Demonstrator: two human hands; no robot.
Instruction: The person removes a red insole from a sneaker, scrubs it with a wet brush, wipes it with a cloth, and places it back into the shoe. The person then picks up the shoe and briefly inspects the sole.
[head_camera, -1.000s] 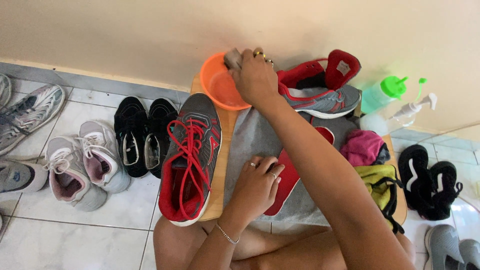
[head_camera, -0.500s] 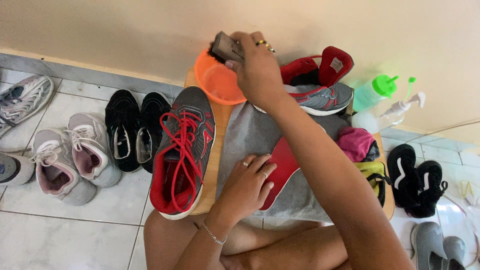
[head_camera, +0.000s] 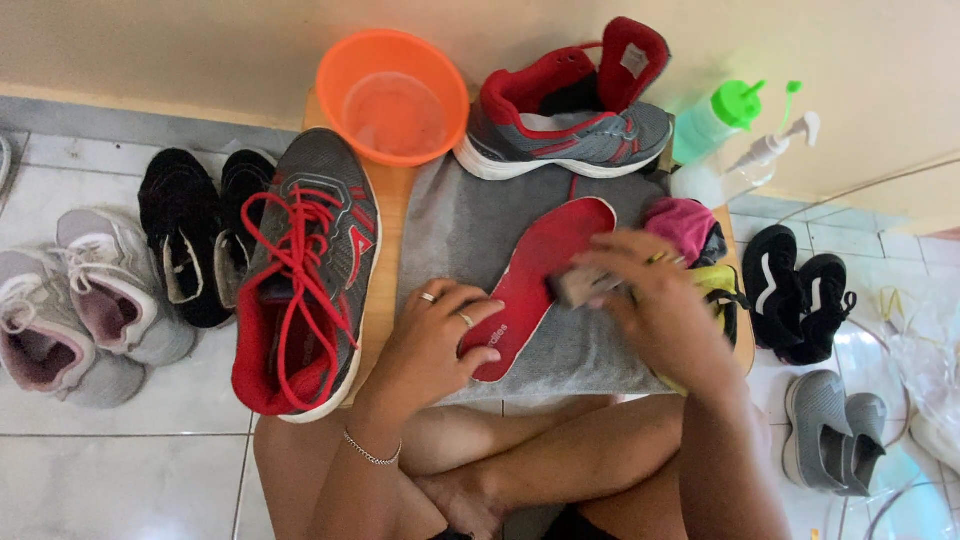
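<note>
Down on a grey cloth (head_camera: 470, 225) spread over a low wooden board (head_camera: 388, 215), a red insole (head_camera: 535, 275) lies slanting from near left to far right. The left hand (head_camera: 435, 340) rests flat on its near end, fingers spread slightly apart and pressing it down. The right hand (head_camera: 655, 300), blurred, has its fingers closed around a small grey brush (head_camera: 578, 287) held against the insole's right edge. Left of the cloth a grey shoe with red laces (head_camera: 305, 270) lies on the board, and its mate (head_camera: 570, 120) stands at the far side beside an orange bowl (head_camera: 392, 97). Crumpled pink and yellow cloths (head_camera: 700, 250) sit just right of the right hand.
</note>
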